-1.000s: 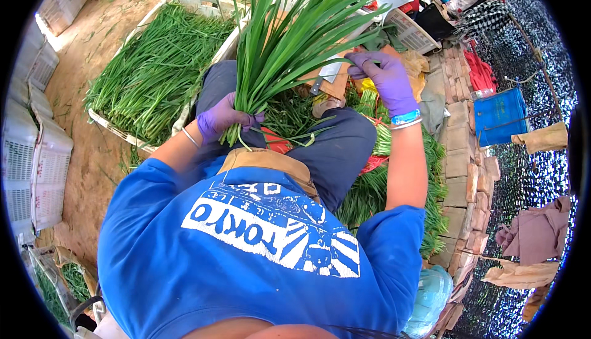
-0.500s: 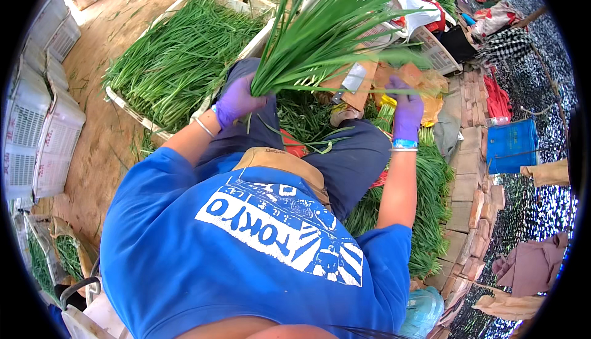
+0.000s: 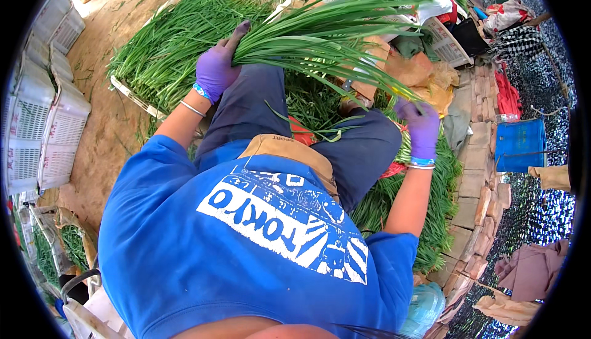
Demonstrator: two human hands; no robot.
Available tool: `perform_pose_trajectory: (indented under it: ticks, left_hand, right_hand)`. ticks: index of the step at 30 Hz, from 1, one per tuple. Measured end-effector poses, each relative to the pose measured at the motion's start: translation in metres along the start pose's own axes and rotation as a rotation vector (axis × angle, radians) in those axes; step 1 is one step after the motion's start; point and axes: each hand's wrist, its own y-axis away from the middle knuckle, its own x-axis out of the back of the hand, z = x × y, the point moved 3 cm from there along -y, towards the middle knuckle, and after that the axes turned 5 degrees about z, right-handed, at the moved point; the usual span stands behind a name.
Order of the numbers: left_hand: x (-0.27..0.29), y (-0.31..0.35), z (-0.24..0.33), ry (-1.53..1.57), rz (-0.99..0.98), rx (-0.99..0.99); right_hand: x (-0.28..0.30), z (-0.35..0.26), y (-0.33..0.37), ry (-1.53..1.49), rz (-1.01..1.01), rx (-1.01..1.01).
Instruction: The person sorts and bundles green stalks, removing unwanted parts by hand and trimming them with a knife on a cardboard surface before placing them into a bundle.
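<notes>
My left hand (image 3: 217,71), in a purple glove, is closed round the base of a bunch of chives (image 3: 320,28), the index finger stretched along it. The long green leaves fan out to the right above my knees. At their drooping right tips my right hand (image 3: 422,126), gloved alike, has its fingers pinched together on a yellowish leaf end. Beneath the leaves a knife (image 3: 348,85) lies on a brown board, mostly hidden. Loose chive leaves (image 3: 311,102) lie between my legs.
A white crate (image 3: 132,96) heaped with chives (image 3: 166,49) stands at the far left. More chives (image 3: 431,216) are piled by my right leg, beside a row of bricks (image 3: 471,179). Stacked white crates (image 3: 61,129) line the left; a blue container (image 3: 520,145) stands at the right.
The bunch has tilted down to the right, and my left hand has moved a little left and up. My right hand has moved right and down.
</notes>
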Motion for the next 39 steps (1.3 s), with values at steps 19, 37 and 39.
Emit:
perform_pose_trajectory:
  ticks: [19,37,39]
  left_hand:
    - [-0.003,0.008,0.039,-0.014,-0.079,-0.147]
    - [-0.026,0.004,0.047,-0.070,-0.251,-0.128]
    - [-0.028,-0.007,0.031,-0.028,-0.278,0.021]
  right_hand:
    - [-0.061,-0.046,-0.044,-0.626,-0.177,-0.265]
    - [-0.118,0.102,-0.091,0.593,0.196,-0.116]
    - [-0.118,0.149,-0.074,-0.279,0.441,-0.445]
